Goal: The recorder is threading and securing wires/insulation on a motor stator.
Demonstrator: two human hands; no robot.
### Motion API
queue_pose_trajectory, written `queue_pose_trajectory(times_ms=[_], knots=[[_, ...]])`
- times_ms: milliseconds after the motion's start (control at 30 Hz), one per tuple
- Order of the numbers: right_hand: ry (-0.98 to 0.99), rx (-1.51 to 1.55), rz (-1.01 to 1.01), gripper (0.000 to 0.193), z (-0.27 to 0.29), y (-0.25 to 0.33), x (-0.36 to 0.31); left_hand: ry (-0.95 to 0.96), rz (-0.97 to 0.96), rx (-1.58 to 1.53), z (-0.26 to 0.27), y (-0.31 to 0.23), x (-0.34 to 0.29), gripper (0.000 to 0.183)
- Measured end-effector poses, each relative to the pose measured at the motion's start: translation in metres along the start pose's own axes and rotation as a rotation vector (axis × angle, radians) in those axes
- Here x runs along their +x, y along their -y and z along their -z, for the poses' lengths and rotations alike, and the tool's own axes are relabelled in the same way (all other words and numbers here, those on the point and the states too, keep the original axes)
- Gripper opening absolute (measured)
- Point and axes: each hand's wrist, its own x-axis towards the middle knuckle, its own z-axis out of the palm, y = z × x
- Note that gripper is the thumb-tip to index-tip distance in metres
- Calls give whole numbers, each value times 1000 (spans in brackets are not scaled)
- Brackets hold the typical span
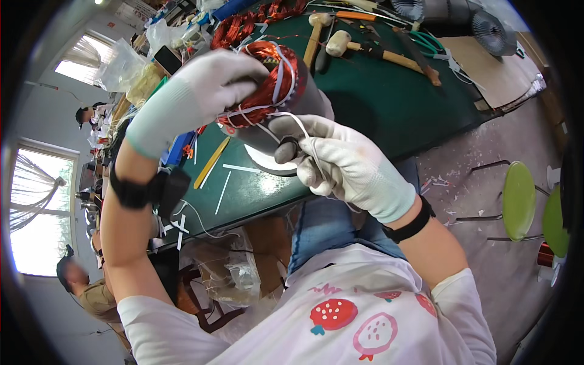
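Note:
A motor stator (258, 131), a grey cylinder with red copper windings (283, 76) bulging from its near end, rests tilted on a round white base (267, 163). White lacing cord binds the windings. My left hand (222, 82), in a white glove, is closed over the left rim of the windings, its fingertips hidden in the opening. Below and right of the windings, my gloved right hand (347, 158) pinches the white cord (305, 131), which runs up to the coil edge. The glove's fingertips look dark and stained.
On the green table (389, 115) lie mallets (339, 44), a yellow blade-like tool (212, 163), white strips (224, 193) and green-handled scissors (429, 45). More copper coils (243, 27) sit behind. Green stools (519, 201) stand at right. Two people are at left.

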Motion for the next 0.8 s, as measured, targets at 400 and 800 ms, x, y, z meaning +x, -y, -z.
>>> queue_pose_trajectory(times_ms=[400,800], knots=[[254,213,96,63,28,-4,-15,-677,-96,706,55,-37,-7,29],[-1328,-1073,712,37,201,101,-394,-521,-141,321,-40,-56,-31,25]])
